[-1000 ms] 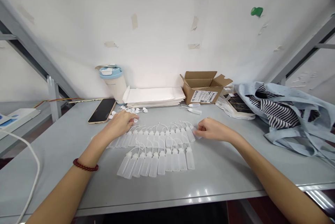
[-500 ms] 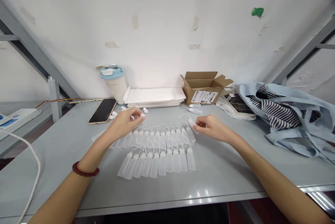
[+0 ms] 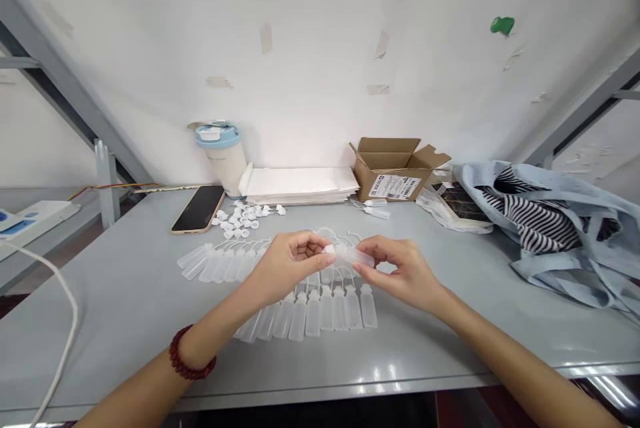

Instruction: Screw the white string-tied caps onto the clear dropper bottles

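Set the clock centre at the held bottle (image 3: 357,256), with twelve o'clock toward the wall (image 3: 320,48). Held nearly level, neck end toward nine o'clock, base toward three. Gripped along the base end between thumb and fingertips of the right hand (image 3: 400,268), in a narrow grip. Met at the neck end by a white cap (image 3: 329,249), pinched between thumb and fingertips of the left hand (image 3: 295,258). Cannot tell whether seated on the neck or only close against it.

Compared with half a second ago, brought together from well apart to almost meeting, in the case of both hands. Shifted toward nine o'clock, in the case of the bottle; carried toward three, in the case of the cap. Uncovered by the same motion: see the pile of loose caps (image 3: 246,217) at ten o'clock.

Find the back row of bottles (image 3: 220,267) at nine o'clock, partly hidden by the left hand, and the front row (image 3: 326,309) at six to seven. Find two loose bottles (image 3: 379,213) at one o'clock, just before the cardboard box (image 3: 393,181). Farther out, find the white stack (image 3: 300,183) at eleven, the lidded cup (image 3: 225,165) and the phone (image 3: 199,208) at ten, and the blue bag (image 3: 595,208) at three.
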Tool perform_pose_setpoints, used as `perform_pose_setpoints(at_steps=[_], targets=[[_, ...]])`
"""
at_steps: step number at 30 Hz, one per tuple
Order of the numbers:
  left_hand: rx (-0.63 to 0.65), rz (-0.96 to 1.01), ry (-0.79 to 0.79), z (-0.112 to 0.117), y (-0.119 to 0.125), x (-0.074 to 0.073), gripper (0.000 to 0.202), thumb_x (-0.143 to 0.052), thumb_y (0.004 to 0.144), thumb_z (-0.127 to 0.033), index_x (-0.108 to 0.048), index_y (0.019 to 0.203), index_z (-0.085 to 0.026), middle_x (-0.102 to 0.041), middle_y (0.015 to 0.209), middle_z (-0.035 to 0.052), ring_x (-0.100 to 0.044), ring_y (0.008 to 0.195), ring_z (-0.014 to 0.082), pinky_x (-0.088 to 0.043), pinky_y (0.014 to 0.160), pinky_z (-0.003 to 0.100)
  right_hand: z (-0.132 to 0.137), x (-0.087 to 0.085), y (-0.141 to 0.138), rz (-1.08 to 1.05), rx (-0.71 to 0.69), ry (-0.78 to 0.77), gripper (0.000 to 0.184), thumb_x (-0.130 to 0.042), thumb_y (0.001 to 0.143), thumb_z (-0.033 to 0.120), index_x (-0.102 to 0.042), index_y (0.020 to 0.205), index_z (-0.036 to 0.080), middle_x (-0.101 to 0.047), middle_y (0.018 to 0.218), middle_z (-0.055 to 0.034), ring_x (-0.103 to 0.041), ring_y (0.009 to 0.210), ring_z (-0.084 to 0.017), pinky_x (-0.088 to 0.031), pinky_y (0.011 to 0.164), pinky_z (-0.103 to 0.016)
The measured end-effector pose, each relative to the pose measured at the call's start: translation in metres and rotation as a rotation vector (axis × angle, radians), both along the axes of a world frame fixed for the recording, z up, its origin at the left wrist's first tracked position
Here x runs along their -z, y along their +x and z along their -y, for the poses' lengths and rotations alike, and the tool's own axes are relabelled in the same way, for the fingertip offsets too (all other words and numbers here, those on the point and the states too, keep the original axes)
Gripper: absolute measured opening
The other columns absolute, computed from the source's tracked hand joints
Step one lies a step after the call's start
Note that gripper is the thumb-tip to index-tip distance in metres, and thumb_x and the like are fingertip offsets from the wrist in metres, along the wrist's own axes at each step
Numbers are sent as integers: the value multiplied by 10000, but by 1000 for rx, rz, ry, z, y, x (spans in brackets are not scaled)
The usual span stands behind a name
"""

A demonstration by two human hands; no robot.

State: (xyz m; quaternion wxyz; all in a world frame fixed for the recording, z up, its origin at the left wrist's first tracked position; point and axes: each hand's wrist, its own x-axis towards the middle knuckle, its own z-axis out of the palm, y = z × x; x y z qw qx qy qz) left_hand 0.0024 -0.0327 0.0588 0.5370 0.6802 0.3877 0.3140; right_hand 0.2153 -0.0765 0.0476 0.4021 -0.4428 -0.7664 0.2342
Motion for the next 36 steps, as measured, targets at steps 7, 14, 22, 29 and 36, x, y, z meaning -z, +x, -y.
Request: perform_pose_setpoints(at_steps=[7, 14, 22, 29, 36], targets=[[107, -42, -56, 1, -3, -4, 256, -657, 792, -407, -685, 838, -157, -615, 707, 0, -524, 613, 106, -437, 564, 219, -2, 2, 2, 79, -76, 222, 146, -622, 854, 208, -631, 983, 141, -623, 720, -28, -532, 581, -115, -463, 555, -239], [93, 73, -105, 5, 4, 8, 198, -664, 780, -330, -637, 778, -134, -619, 647, 4, -570, 556, 117, -484, 538, 239, -1, 6, 0, 29, -66, 232, 180, -560, 896, 248, -645, 996, 125, -585, 660, -26, -504, 569, -127, -417, 522, -244], [-3, 15, 387, 7, 7, 17, 97, -643, 797, -196, -705, 859, -154, -679, 786, 50, -614, 718, 155, -517, 703, 271, -3, 8, -8, -341, -79, -552, 418, -504, 864, 539, -574, 714, 154, -426, 450, 73, -355, 342, -57, -276, 376, -201], [-6, 178, -23, 6, 7, 11, 156, -729, 741, -285, -730, 824, -153, -676, 707, 17, -610, 635, 129, -527, 613, 230, -1, 1, -8, -328, -48, -372, 313, -548, 869, 434, -648, 887, 138, -534, 575, 33, -482, 431, -80, -392, 450, -218], [108, 170, -290, -1, 2, 15, 223, -722, 769, -368, -734, 824, -152, -676, 656, 23, -603, 566, 109, -499, 557, 212, -1, 14, -6, -31, -30, 164, 202, -523, 911, 262, -636, 1049, 169, -620, 706, -28, -542, 572, -126, -457, 518, -238]])
